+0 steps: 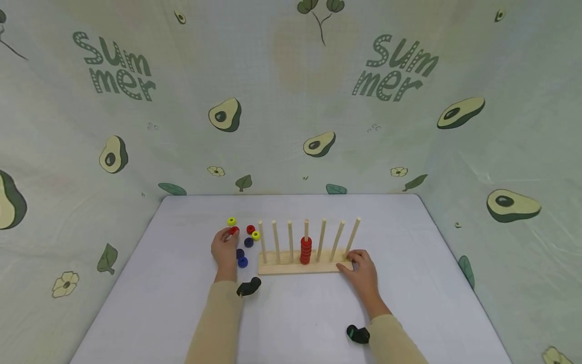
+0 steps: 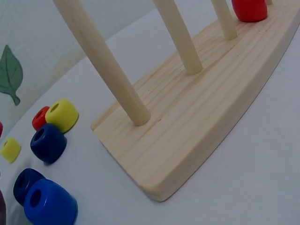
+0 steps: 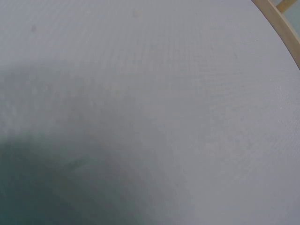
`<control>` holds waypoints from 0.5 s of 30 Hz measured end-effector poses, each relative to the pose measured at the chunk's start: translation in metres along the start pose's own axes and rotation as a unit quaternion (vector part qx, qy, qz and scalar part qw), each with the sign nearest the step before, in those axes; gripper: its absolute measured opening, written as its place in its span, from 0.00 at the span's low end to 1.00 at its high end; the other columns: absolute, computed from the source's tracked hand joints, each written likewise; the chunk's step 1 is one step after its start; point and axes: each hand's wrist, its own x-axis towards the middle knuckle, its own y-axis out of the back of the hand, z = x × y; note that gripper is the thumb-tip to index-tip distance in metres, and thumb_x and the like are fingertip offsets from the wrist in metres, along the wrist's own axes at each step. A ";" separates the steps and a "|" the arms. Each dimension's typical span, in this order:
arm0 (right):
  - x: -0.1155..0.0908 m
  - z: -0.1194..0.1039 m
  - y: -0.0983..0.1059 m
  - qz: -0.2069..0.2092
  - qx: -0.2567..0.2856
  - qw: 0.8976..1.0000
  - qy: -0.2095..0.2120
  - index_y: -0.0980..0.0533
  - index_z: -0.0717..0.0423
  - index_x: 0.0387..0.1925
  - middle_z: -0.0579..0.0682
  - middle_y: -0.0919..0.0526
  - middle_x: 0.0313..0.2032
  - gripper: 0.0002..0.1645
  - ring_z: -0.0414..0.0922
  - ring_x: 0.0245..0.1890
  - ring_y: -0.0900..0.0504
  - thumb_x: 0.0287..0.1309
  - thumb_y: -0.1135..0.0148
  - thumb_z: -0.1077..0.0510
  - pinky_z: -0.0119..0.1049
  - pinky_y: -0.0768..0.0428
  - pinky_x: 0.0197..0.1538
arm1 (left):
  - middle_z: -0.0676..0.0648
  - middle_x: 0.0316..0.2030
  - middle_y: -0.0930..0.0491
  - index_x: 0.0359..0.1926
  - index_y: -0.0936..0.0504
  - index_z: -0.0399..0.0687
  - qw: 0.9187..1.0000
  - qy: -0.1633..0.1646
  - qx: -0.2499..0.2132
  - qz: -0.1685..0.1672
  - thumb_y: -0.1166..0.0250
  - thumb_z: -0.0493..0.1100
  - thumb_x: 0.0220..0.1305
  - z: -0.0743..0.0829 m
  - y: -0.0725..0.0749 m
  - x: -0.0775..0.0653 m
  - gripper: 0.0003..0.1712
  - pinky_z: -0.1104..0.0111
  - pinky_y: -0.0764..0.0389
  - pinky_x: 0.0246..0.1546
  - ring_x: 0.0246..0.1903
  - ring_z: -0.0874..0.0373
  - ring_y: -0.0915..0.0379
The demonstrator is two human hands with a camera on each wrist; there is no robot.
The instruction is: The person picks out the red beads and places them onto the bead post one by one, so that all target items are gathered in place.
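Observation:
In the head view, my left hand [image 1: 224,250] pinches a red bead [image 1: 234,230] between thumb and fingers, left of the wooden peg board [image 1: 282,269]. At the board's right end, my right hand [image 1: 364,275] grips the base, thumb at the front and fingers behind. Several upright pegs stand in a row on the base; red beads [image 1: 306,251] are stacked on the middle one. The left wrist view shows the base's left end [image 2: 154,159] close up, with the left hand mostly outside the picture. Only a strip of the board [image 3: 281,28] shows in the right wrist view.
Loose beads lie between the left hand and the board: a red one [image 1: 250,229], a yellow one [image 1: 256,236], dark blue ones [image 1: 248,242] and a brighter blue one [image 1: 243,262]. Another yellow bead [image 1: 232,221] lies beyond the hand. A printed cloth [image 1: 273,101] hangs behind the white table [image 1: 300,313].

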 end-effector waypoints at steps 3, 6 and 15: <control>0.000 0.000 0.000 -0.001 0.001 1.000 0.000 0.18 0.66 0.37 0.56 0.23 0.42 0.22 0.53 0.40 0.22 0.41 0.19 0.57 0.50 0.24 0.46 | 0.42 0.51 0.19 0.54 0.20 0.44 1.000 -0.007 -0.005 0.010 0.31 0.41 0.62 0.002 0.001 -0.002 0.19 0.69 0.25 0.37 0.38 0.53 0.29; 0.001 -0.001 0.000 -0.003 0.002 1.000 -0.002 0.18 0.66 0.37 0.57 0.23 0.42 0.23 0.54 0.41 0.22 0.41 0.19 0.57 0.50 0.24 0.46 | 0.43 0.51 0.19 0.54 0.20 0.46 1.000 -0.011 -0.011 0.018 0.31 0.42 0.62 0.006 0.002 -0.006 0.19 0.71 0.27 0.35 0.37 0.55 0.30; -0.001 0.003 -0.001 0.006 -0.002 1.000 0.008 0.18 0.66 0.37 0.56 0.23 0.41 0.23 0.53 0.40 0.22 0.39 0.18 0.57 0.50 0.24 0.45 | 0.45 0.50 0.18 0.54 0.19 0.47 0.998 -0.033 -0.047 0.019 0.29 0.46 0.60 0.031 0.007 -0.026 0.21 0.74 0.29 0.32 0.38 0.55 0.31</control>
